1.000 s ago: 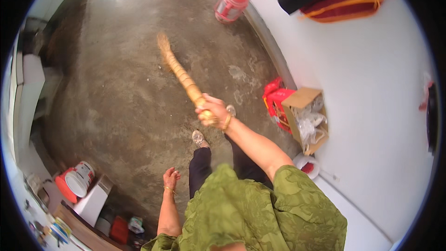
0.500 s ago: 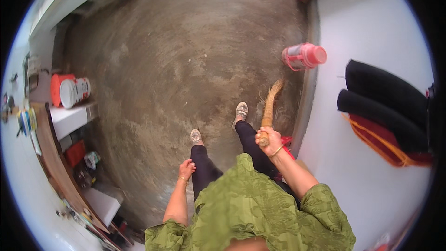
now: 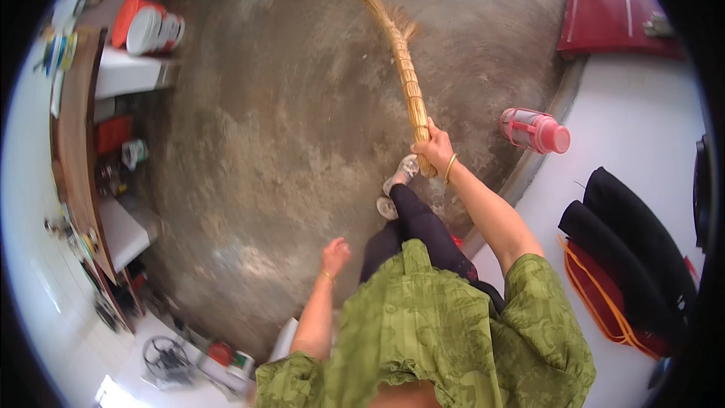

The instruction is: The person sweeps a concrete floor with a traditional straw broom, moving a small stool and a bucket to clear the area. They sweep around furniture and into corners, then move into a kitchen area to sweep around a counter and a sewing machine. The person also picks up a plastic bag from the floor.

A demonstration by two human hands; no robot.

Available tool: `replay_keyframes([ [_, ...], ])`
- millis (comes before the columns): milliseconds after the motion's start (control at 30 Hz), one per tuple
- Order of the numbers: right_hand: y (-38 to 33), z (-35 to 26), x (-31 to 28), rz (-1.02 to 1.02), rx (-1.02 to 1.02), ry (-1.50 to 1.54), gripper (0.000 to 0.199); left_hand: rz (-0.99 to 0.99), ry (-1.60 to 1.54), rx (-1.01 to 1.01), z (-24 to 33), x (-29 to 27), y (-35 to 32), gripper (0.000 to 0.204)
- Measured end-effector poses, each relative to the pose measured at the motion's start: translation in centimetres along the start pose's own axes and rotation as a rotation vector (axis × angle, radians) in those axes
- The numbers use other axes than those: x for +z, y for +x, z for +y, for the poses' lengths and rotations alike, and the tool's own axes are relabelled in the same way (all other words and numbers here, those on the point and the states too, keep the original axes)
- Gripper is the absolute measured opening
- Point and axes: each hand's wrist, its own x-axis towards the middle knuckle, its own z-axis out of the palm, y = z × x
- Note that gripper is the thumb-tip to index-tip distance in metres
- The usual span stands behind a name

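My right hand (image 3: 436,148) grips the bound handle of a straw broom (image 3: 402,68), whose bristle end reaches out over the grey concrete floor (image 3: 287,143) ahead of my feet. A gold bangle sits on that wrist. My left hand (image 3: 334,255) hangs loose at my side with nothing in it, fingers slightly curled. One foot in a light sandal (image 3: 397,178) is stepped forward just under the broom handle. I wear a green patterned top and dark trousers.
A pink lidded jug (image 3: 535,131) stands by the white wall at right. Dark bags with orange trim (image 3: 627,257) hang on that wall. A red door (image 3: 612,11) is at top right. Shelves with red and white containers (image 3: 143,26) line the left side.
The view has swung round. The broom, held low beside my right leg half a second ago, now points forward across the floor, and I have stepped forward.
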Motion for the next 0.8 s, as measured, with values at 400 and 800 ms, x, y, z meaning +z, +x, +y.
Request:
replay_keyframes([
  [400,-17.4,9.9,5.5,-0.622,0.808,0.088,0.04,0.039,-0.237,0.041,-4.5,2.6,-8.8,0.036],
  [800,-5.3,8.0,-0.5,-0.467,0.988,0.04,0.018,0.23,-0.209,-0.151,-3.5,6.6,-8.4,0.036],
])
